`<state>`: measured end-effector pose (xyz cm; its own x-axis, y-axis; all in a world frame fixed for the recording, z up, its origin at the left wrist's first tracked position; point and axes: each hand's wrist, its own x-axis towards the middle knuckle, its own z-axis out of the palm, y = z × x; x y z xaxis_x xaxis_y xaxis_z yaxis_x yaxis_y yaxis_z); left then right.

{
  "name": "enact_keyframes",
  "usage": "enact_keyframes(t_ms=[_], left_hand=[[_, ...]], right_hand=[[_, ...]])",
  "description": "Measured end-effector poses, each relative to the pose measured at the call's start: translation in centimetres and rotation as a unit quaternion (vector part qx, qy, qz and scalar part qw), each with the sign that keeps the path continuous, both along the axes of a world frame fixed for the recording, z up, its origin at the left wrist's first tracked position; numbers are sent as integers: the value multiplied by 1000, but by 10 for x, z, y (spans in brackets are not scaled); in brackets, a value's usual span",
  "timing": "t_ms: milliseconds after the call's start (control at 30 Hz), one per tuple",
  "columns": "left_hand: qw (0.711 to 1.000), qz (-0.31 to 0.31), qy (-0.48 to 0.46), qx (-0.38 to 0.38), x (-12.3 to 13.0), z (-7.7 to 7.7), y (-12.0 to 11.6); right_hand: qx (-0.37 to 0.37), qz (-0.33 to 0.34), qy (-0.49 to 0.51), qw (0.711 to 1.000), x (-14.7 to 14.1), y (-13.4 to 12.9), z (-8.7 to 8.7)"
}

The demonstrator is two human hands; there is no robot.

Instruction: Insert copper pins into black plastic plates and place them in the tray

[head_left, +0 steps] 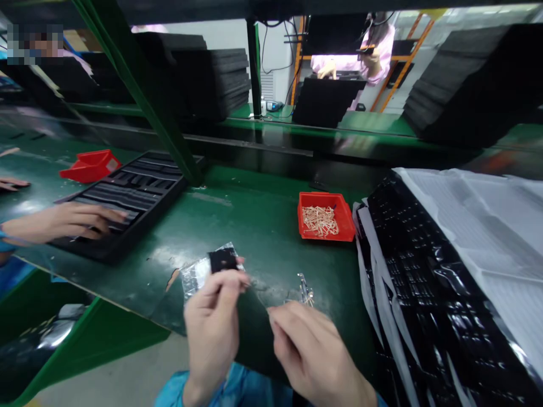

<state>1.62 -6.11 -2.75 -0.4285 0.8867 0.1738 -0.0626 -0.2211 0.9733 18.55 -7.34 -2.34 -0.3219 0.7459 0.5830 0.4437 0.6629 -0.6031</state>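
My left hand point(216, 322) is closed in a pinch on a small flat black piece point(223, 259), its kind unclear. Beneath that piece a crumpled clear plastic bag point(193, 278) lies on the green bench. My right hand point(311, 347) has thumb and fingers pressed together, a short way to the right. Whatever its fingertips grip is too small and blurred to name; a faint thin line seems to run between both hands. Just beyond the right hand lie several small shiny metallic bits point(304, 289). Farther back, a red bin point(348, 227) holds many small beige pieces point(320, 220).
At right, stacked black plastic trays point(407, 260) with white sheets point(479, 209) rise beside the bench point(254, 198). A co-worker's hand point(72, 222) reaches into a black compartment tray point(139, 212) at left. A green post point(144, 90) slants down behind it. Another red bin point(91, 167) stands there.
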Motion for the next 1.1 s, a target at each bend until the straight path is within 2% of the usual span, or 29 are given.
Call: enact_keyframes(t_ms=[67, 100, 133, 167, 200, 233, 267, 300, 367, 400, 467, 533, 633, 700, 800, 867, 933, 1000, 1100], left_hand=[[992, 81, -17, 94, -8, 3, 14], [983, 115, 7, 140, -11, 6, 20], [973, 139, 47, 180, -14, 7, 25], [961, 151, 99, 208, -15, 8, 30], [949, 153, 154, 231, -16, 8, 33], [934, 147, 206, 251, -17, 8, 35], [919, 137, 251, 271, -17, 6, 36], [904, 128, 287, 289, -17, 4, 36], [884, 113, 327, 316, -15, -1, 35], [880, 103, 333, 323, -14, -3, 34], [882, 76, 334, 323, -13, -6, 32], [891, 43, 335, 305, -13, -8, 27], [906, -9, 344, 246, -15, -8, 18], [922, -45, 329, 200, -16, -6, 13], [950, -112, 273, 99, -15, -1, 9], [955, -144, 254, 48, -14, 2, 8], [955, -153, 251, 34, -11, 3, 8], [956, -142, 251, 55, -9, 1, 8], [950, -106, 272, 108, -7, -5, 8]], right_hand=[[0, -85, 5, 996, 10, 17, 0], [-27, -166, 19, 986, 14, 26, -1], [-63, -258, 35, 963, 16, 34, -2], [-111, -313, 51, 942, 17, 40, -3], [-176, -317, 73, 929, 17, 43, -4], [-243, -285, 117, 920, 14, 42, -4], [-321, -213, 171, 907, 10, 39, -4], [-392, -135, 232, 880, 6, 33, -4], [-498, 5, 346, 796, -3, 16, -4], [-529, 50, 392, 751, -7, 8, -3], [-561, 94, 456, 684, -11, -4, -2], [-580, 112, 480, 649, -12, -8, -2], [-600, 135, 486, 621, -12, -4, -2], [-594, 130, 495, 620, -11, -1, -3], [-566, 96, 498, 650, -8, 1, -5], [-554, 77, 482, 675, -6, 0, -6], [-559, 68, 469, 680, -4, 0, -7], [-575, 72, 478, 660, -3, -1, -7], [-606, 115, 514, 597, -5, -2, -9]])
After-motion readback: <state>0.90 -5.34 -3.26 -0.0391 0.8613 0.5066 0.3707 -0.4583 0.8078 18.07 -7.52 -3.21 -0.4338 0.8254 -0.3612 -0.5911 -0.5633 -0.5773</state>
